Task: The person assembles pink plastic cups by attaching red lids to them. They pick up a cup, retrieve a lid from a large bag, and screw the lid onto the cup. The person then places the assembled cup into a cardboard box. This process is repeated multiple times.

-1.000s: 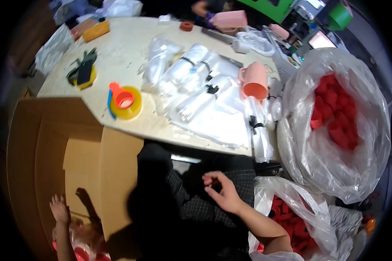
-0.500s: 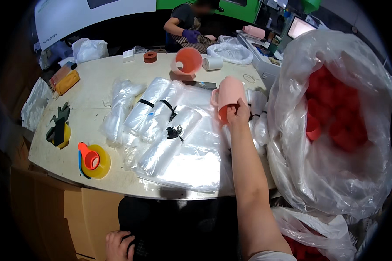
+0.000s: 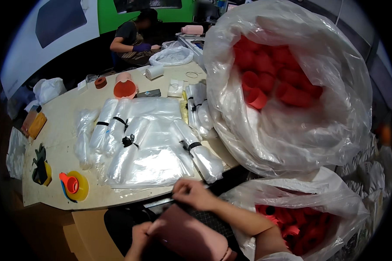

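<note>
A pink pitcher (image 3: 189,232) lies tilted over my lap, below the table's front edge. Its far end points up and left toward my hands. My left hand (image 3: 140,238) is closed at the left side of that end, fingertips against the pitcher. Just above the same end, my right hand (image 3: 195,195) has its fingers curled together; whatever they may hold is too small to make out. Rolled clear plastic bags (image 3: 128,150) tied with black bands lie on the table beyond, over a stack of flat clear bags (image 3: 161,165).
To the right, a big clear bag (image 3: 287,148) holds red cups (image 3: 294,93); below it another bag (image 3: 353,213) holds red parts (image 3: 292,232). A second pitcher (image 3: 125,87), tape rolls and a yellow roll with an orange scoop (image 3: 70,183) are on the table (image 3: 52,143). A person (image 3: 133,41) sits beyond.
My right hand has brought the pink pitcher from the table to my lap and no longer grips it. My left hand has come up to the pitcher. The view has swung right.
</note>
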Tool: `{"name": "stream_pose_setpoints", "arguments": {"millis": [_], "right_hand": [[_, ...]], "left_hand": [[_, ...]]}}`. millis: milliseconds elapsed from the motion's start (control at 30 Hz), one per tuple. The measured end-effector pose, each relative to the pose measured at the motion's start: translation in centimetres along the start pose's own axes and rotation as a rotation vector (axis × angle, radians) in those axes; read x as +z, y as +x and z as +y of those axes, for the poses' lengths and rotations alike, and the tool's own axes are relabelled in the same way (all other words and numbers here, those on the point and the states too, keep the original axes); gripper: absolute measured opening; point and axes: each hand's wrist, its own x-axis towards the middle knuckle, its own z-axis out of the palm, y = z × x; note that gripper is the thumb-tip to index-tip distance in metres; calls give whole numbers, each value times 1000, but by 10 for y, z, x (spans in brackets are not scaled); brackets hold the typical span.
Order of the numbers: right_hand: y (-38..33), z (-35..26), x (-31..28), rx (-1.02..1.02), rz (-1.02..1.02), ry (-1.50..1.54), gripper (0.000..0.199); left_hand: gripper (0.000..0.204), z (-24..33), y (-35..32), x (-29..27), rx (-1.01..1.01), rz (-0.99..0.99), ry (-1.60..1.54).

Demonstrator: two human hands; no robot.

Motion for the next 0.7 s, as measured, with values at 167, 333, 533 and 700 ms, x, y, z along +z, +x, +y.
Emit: {"name": "stream_pose_setpoints", "arguments": {"millis": [167,333,533,700], "right_hand": [[43,-63,-206,-399,833,-1098,17],[70,-31,-317,276,393,-2075,32],[25,-27,-261,-379,749,-1815,27],[-56,-64,-196,-637,647,-1596,28]], "left_hand": [[37,-6,-76,-21,320,-175,-244],[38,-63,-93,-50,60,-230,-102],[47,-73,-98,-27,152,152,-288],[54,-72,-48,-31,347,191,-497]]}}
